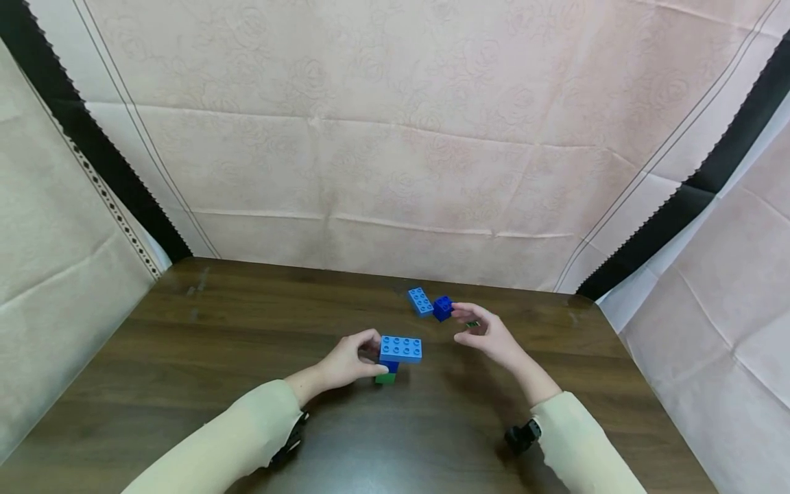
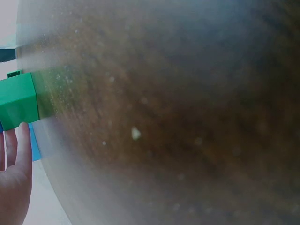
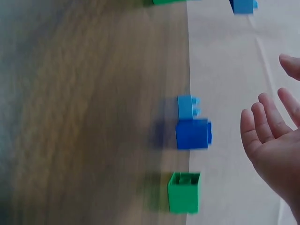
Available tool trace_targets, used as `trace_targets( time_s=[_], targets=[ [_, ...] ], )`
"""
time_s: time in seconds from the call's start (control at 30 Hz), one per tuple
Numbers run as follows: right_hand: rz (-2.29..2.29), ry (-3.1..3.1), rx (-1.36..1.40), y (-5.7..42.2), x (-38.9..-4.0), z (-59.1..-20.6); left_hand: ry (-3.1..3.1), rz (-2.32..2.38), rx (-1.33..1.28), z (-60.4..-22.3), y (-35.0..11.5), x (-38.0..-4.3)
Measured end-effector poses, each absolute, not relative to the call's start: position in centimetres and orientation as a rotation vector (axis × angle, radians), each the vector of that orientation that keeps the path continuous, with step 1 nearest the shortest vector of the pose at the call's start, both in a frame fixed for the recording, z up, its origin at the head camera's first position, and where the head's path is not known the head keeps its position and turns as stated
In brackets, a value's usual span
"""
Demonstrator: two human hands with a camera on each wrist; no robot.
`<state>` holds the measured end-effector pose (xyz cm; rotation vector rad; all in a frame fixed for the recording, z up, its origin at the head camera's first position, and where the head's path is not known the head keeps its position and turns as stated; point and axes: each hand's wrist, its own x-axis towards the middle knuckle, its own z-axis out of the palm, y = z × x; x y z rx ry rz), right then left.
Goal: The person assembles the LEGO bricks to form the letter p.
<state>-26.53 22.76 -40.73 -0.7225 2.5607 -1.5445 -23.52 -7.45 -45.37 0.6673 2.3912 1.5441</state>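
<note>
My left hand pinches a stack of toy building bricks between thumb and fingers. On top of it a light blue brick juts out to the right. Below that come a dark blue brick and a green brick, whose side fills the left edge of the left wrist view. My right hand hovers over the table, holding nothing, with thumb and fingers apart. Near its fingertips stands a loose dark blue brick. A loose green brick, mostly hidden by this hand in the head view, lies on its side.
Beside the loose dark blue brick lies another light blue brick, towards the back of the brown wooden table. A pale cloth hangs behind the table's far edge, with more cloth at both sides.
</note>
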Motion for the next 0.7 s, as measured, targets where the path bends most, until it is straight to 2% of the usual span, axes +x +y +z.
trace_targets(
  time_s=[0.7],
  targets=[
    [-1.682, 2.654, -0.129, 28.5, -29.9, -43.6, 2.448, 1.525, 0.642, -45.5, -7.5, -23.1]
  ],
)
